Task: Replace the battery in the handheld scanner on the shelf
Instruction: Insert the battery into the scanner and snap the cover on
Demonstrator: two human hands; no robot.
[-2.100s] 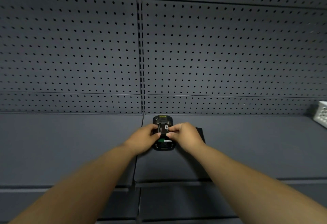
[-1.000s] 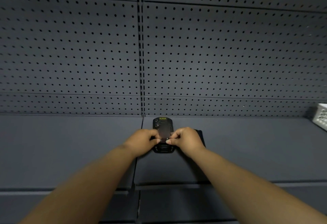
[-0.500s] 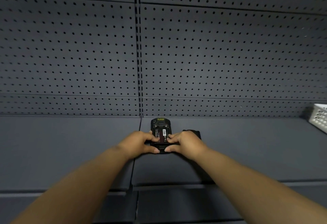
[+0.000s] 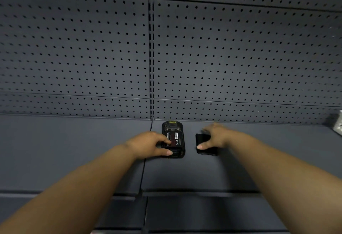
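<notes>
- Right, head view: the scanner (image 4: 173,139) lies face down on the dark grey shelf (image 4: 74,150), close to the pegboard back wall (image 4: 74,48) and just right of the seam between two shelf panels.
- Its back is open, and the battery (image 4: 173,139) sits in the bay, dark with a white barcode label near its right edge.
- Left hand (image 4: 148,145) rests against the scanner's left side; the fingertips (image 4: 168,141) lie on the battery and the thumb reaches across the lower end of the body. It steadies the scanner rather than lifting it, fingers only loosely curled.
- Right hand (image 4: 214,137) is over on the other side, motion-blurred, spread wide above a flat black piece (image 4: 202,143) that lies on the shelf just right of the scanner, apart from it.
- The thumb touches that piece's near-left edge; whether the fingers actually grip it, I cannot tell through the blur.
- A white perforated object (image 4: 338,124) peeks in at the far right edge of the shelf.
</notes>
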